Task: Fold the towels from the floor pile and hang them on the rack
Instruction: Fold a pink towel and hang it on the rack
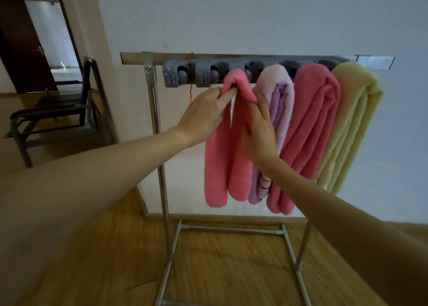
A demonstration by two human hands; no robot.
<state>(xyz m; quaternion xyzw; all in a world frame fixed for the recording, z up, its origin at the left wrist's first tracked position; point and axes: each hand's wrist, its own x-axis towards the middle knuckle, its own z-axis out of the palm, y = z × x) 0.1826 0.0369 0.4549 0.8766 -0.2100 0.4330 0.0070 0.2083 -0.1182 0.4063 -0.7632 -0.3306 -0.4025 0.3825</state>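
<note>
A folded pink towel (217, 162) hangs over the third grey clip of the rack (185, 74). My left hand (203, 113) pinches its top fold from the left, fingers tucked under the loop. My right hand (259, 129) presses flat against the towel's right side, fingertips near the top. To the right hang a lilac-and-pale-pink towel (278, 90), a larger pink towel (310, 125) and a yellow towel (349, 125). The floor pile is out of view.
The rack has a wooden top bar (134, 57), a metal post (157, 125) and a metal base frame (231, 230) on the wooden floor. Two grey clips on the left hold nothing. A dark folding chair (58, 113) stands at left near a doorway.
</note>
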